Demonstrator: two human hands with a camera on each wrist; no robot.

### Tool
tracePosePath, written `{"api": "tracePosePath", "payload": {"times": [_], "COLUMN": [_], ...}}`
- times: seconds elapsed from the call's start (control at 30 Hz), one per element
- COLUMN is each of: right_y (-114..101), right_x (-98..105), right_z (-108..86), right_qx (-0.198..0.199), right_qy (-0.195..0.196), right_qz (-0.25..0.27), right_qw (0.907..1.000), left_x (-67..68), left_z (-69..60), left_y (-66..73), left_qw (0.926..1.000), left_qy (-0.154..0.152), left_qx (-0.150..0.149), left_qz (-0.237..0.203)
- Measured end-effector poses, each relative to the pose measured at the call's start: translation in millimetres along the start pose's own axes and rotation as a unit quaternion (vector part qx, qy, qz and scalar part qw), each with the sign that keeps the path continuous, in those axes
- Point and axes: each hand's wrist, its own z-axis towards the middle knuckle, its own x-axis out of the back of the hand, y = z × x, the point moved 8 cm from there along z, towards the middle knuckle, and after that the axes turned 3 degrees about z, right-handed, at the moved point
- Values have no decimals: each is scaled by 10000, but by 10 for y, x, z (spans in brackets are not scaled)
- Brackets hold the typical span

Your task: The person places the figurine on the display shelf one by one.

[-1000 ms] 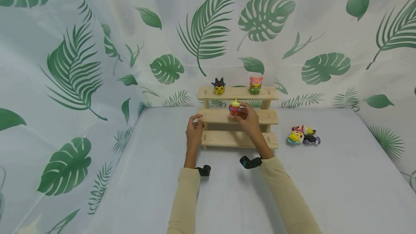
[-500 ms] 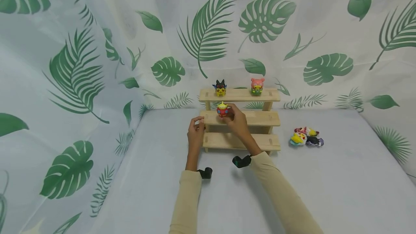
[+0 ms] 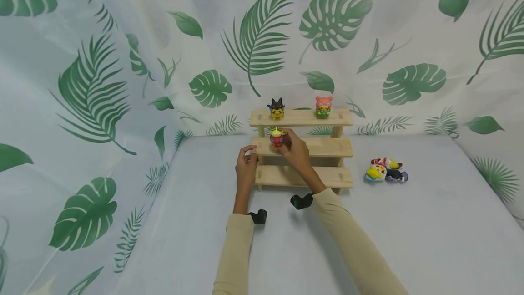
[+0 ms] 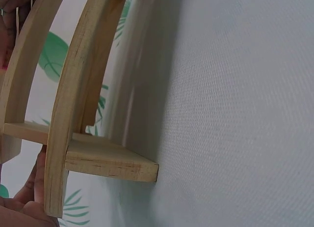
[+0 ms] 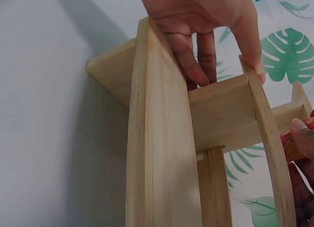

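Note:
My right hand (image 3: 298,151) pinches a small red and blue figure (image 3: 276,137) with a yellow-green head at the left part of the middle tier of a three-tier wooden shelf (image 3: 303,175); whether its base touches the board I cannot tell. My left hand (image 3: 245,171) grips the left end of that tier, thumb at the front edge and fingers behind, as the right wrist view also shows of this hand (image 5: 211,20). On the top tier stand a black-eared yellow figure (image 3: 277,109) at left and a pink and green figure (image 3: 323,107) at right.
Several colourful figures (image 3: 385,171) lie in a cluster on the white cloth (image 3: 430,226), right of the shelf. Behind and at the left hangs a leaf-print sheet (image 3: 348,72). A black wrist device (image 3: 301,201) sits below my right hand, another (image 3: 258,216) by my left.
My right hand has moved left along the middle tier with the red figure, from near its middle to its left part. My left hand keeps its grip on the shelf end.

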Motion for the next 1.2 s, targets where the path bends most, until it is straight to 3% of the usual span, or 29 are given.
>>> {"api": "tracePosePath", "payload": {"times": [0.6, 1.2], "right_y": [-15, 1], "right_x": [-32, -35], "right_z": [-4, -12], "right_qx": [-139, -253], "right_qy": [-164, -82], "right_qz": [-759, -1039], "right_qw": [9969, 9942], "left_x": [-2, 6], "left_z": [-3, -11], "left_y": [-4, 4], "left_qw": [10000, 10000], "left_qy": [42, 24], "left_qx": [3, -7], "left_qz": [-3, -29]}}
